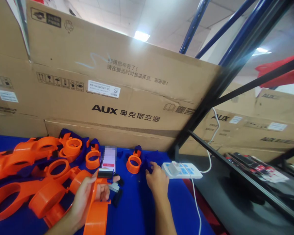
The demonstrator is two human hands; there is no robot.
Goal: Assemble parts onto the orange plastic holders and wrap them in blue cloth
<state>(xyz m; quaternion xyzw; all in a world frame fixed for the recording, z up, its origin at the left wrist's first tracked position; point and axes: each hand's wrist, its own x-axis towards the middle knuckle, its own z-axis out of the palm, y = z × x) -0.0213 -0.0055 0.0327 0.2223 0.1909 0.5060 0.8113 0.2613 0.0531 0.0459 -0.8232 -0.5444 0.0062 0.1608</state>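
Note:
My left hand [88, 195] is wrapped around a long orange plastic part [98, 215] with a black block at its top end, held upright over the blue table [134, 209]. My right hand [158, 181] reaches forward, its fingers curled on a small dark blue piece [149, 166] lying on the table. An orange ring [133, 163] with a blue clip stands just left of that hand. A phone [109, 158] with a lit screen lies behind the left hand.
A heap of orange ring parts [31, 169] and blue pieces covers the table's left side. A white power strip [182, 170] with a plugged charger and cable lies right of my right hand. Large cardboard boxes [122, 91] wall the back; a black frame [222, 81] rises at the right.

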